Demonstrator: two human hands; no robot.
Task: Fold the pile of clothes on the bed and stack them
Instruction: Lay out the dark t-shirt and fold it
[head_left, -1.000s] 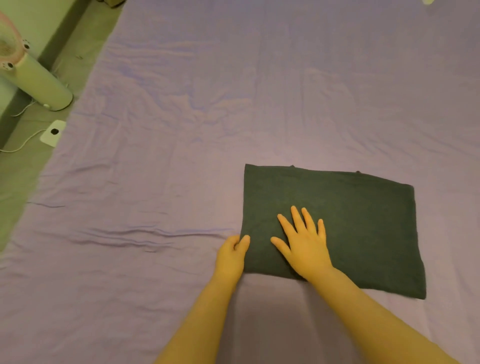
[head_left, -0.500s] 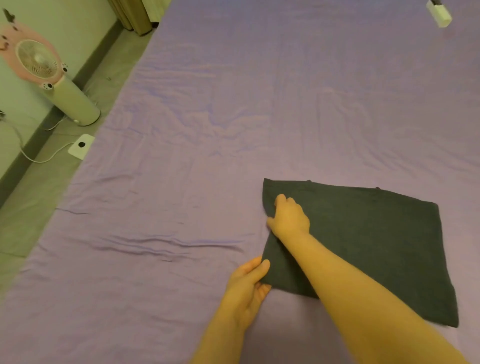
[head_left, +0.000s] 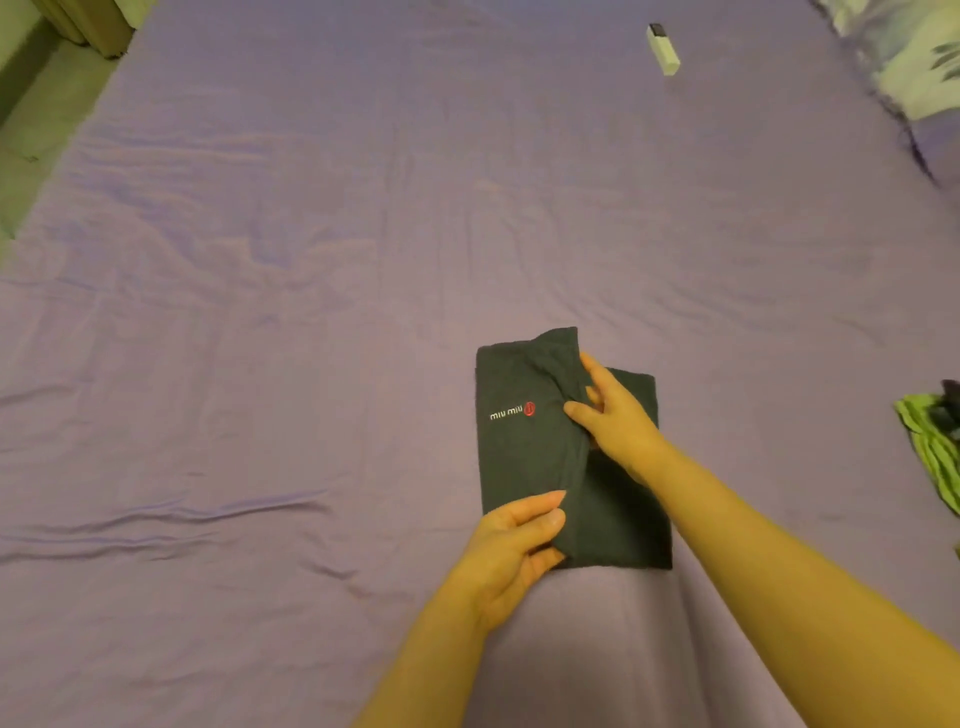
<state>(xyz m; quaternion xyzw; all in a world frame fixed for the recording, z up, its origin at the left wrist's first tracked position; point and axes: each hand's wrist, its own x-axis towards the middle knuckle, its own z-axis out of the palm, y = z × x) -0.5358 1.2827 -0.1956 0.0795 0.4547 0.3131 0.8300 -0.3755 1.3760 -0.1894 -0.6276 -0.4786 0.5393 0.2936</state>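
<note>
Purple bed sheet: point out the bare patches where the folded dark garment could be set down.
The purple bed sheet lies bare left of the dark folded garment and beyond it, up to the small white box. The right edge is crowded: bright green clothing, patterned pillow. Both hands, left hand and right hand, grip the garment.
</note>
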